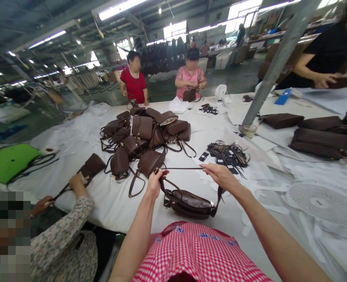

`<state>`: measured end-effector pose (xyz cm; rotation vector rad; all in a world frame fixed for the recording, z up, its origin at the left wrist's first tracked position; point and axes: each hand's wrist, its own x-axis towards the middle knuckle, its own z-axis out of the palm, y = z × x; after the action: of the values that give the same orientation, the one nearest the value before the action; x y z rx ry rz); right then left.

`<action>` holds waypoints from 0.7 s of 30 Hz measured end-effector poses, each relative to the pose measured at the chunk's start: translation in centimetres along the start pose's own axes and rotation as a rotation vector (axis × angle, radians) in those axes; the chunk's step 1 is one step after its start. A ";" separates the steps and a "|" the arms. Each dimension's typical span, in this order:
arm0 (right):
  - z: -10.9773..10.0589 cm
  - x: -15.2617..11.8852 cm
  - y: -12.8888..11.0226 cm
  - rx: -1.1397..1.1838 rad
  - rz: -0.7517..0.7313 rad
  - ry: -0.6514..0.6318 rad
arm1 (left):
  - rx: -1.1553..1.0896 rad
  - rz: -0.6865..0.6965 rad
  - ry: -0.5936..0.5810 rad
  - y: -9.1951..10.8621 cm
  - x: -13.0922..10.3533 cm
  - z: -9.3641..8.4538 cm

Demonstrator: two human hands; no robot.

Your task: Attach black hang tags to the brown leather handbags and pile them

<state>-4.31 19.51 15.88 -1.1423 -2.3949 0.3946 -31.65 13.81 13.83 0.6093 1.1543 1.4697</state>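
A brown handbag (188,203) lies on the table close in front of me, its top unzipped and a grey lining showing. My left hand (155,181) pinches one end of a thin brown strap (183,168) at a small metal fitting. The other end is gripped by my right hand (217,174), so the strap runs taut and level above the bag. A wider dark strap hangs below my right hand to the bag's right end. Just beyond my left hand sits a heap of similar brown handbags (142,127).
Black hang tags (228,154) lie in a pile beyond my right hand. A grey post (279,66) rises from the table, with more brown bags (320,143) on the right. A white fan (320,201) is at right. A co-worker's hand (77,183) holds a bag at left.
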 end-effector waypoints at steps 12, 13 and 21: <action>4.5 -0.5 -7.1 -0.179 -0.059 -0.271 | -0.592 -0.258 -0.266 -1.4 -0.8 1.5; 4.8 -0.9 -6.8 -0.138 -0.061 -0.271 | -0.609 -0.261 -0.249 -1.3 -0.6 1.1; 3.9 -4.1 -0.9 0.191 -0.009 -0.172 | -0.572 -0.170 0.144 1.1 1.5 -4.1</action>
<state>-4.61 15.50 11.83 -1.0487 -2.4427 0.7290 -36.09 13.97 12.92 0.0106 0.8091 1.6162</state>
